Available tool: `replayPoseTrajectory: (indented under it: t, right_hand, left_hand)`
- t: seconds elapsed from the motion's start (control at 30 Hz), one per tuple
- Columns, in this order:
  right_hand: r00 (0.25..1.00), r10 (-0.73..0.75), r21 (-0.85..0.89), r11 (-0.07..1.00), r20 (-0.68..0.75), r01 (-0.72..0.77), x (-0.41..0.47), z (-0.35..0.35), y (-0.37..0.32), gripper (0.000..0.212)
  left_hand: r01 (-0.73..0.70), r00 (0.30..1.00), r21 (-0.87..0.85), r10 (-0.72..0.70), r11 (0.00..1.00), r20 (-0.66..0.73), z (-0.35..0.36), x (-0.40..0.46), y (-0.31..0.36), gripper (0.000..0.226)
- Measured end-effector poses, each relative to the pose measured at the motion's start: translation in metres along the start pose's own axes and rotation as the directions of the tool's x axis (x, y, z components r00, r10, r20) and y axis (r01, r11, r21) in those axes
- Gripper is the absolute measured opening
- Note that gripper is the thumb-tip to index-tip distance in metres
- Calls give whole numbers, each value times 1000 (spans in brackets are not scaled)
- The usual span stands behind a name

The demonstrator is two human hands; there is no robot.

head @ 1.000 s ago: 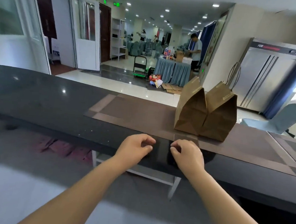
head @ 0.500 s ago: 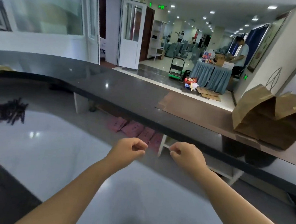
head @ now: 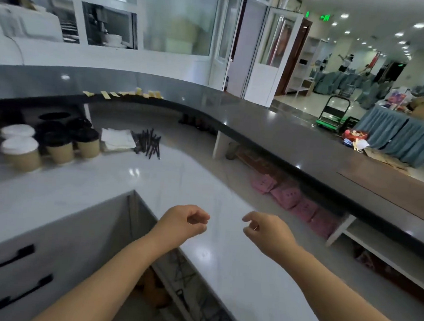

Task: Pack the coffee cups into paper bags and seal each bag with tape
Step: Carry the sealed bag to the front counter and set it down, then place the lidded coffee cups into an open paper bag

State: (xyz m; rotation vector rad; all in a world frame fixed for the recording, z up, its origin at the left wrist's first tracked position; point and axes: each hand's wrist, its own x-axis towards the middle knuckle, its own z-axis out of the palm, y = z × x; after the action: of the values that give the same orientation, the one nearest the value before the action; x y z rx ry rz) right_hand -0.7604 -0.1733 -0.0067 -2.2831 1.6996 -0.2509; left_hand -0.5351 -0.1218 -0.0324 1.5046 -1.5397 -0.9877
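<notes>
White counter (head: 169, 182) now fills the view, the taped bags gone from sight; coffee cups (head: 49, 144) wait at ten o'clock. Left hand (head: 184, 223) and right hand (head: 268, 233) hover loosely curled, holding nothing: another bag's packing seems next.

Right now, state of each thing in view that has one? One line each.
left hand: fingers loosely curled, holds nothing
right hand: fingers loosely curled, holds nothing
white-lidded cups: two, upright, lidded, on the white counter
black-lidded cups: upright, lidded
tape strips: stuck along the dark counter's edge, unused
black stirrers: loose pile
white door: open
</notes>
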Motion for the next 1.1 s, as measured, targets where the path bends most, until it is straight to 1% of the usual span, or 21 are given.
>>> replayPoseTrajectory:
  t: [0.1,0.23,0.37,0.47,0.63,0.77,0.93,1.1]
  right_hand:
    - [996,-76,-14,997,41,77,15,21,-44,28]
    - [977,-185,-11,982,110,187,32,43,-102,27]
    - [938,-306,-6,950,162,311,48,63,-155,24]
    - [891,-403,2,911,208,412,57,78,-192,23]
    - [795,-534,5,831,290,556,79,105,-245,24]
    - [725,-595,81,789,348,609,105,129,-285,23]
    - [619,-677,124,708,398,695,139,150,-333,23]
    - [531,-748,165,628,397,761,175,160,-369,22]
  left_hand:
    - [40,998,17,-39,999,-56,-40,-20,-26,20]
    - [95,982,2,-93,995,-167,-87,-47,-54,21]
    - [147,957,-13,-145,989,-249,-123,-77,-77,22]
    - [201,927,-11,-194,979,-321,-144,-98,-94,23]
    - [305,849,-49,-294,951,-439,-174,-124,-116,20]
    - [393,779,-61,-368,917,-507,-199,-137,-136,18]
    - [453,671,-95,-410,886,-618,-232,-139,-150,21]
    - [459,561,-186,-446,869,-697,-257,-131,-162,25]
